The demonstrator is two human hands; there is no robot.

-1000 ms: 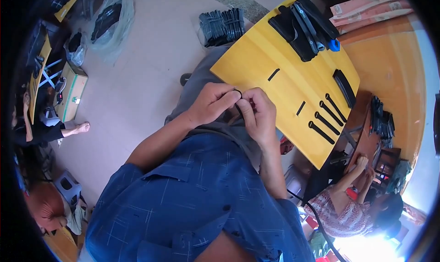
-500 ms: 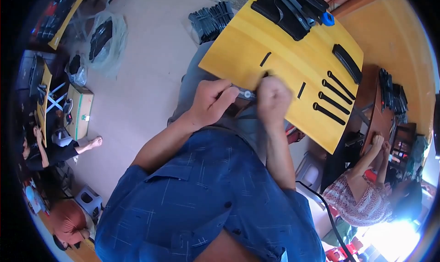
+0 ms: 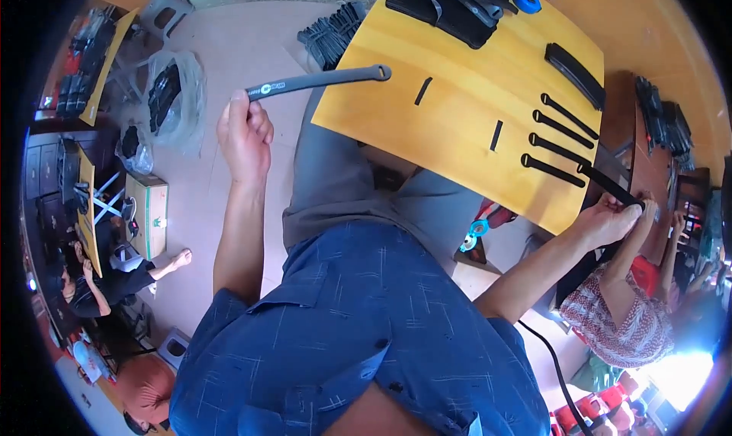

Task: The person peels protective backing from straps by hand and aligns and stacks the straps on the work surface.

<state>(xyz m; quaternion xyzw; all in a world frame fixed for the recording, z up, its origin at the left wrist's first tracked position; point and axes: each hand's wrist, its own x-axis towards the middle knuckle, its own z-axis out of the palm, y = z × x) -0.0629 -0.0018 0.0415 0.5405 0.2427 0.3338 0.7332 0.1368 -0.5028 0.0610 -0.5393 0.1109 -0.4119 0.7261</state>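
Observation:
Out to the left, my left hand point(image 3: 245, 142) is closed on one end of a dark grey strap point(image 3: 324, 79) with a printed white logo. The strap's other end, which has a slotted loop, reaches over the edge of the yellow tabletop point(image 3: 457, 158). My right hand point(image 3: 608, 222) is at the table's right corner, fingers pinched on a black strap point(image 3: 604, 183) with a loop at its far end. Beside that strap, several similar black looped straps point(image 3: 555, 171) lie in a row. Two short black strips point(image 3: 423, 91) sit farther left on the tabletop.
A black bundle point(image 3: 573, 74) lies at the table's right edge. Black straps and a blue round object point(image 3: 528, 1) are piled at the far end. Grey bundles point(image 3: 332, 36) lie beyond the left edge. A co-worker in a patterned top point(image 3: 621, 314) sits at right; a cable point(image 3: 553, 360) hangs nearby.
My hands were close together over my lap with a strap between them. Now they are wide apart, the left out left with the grey strap, the right at the table's right corner.

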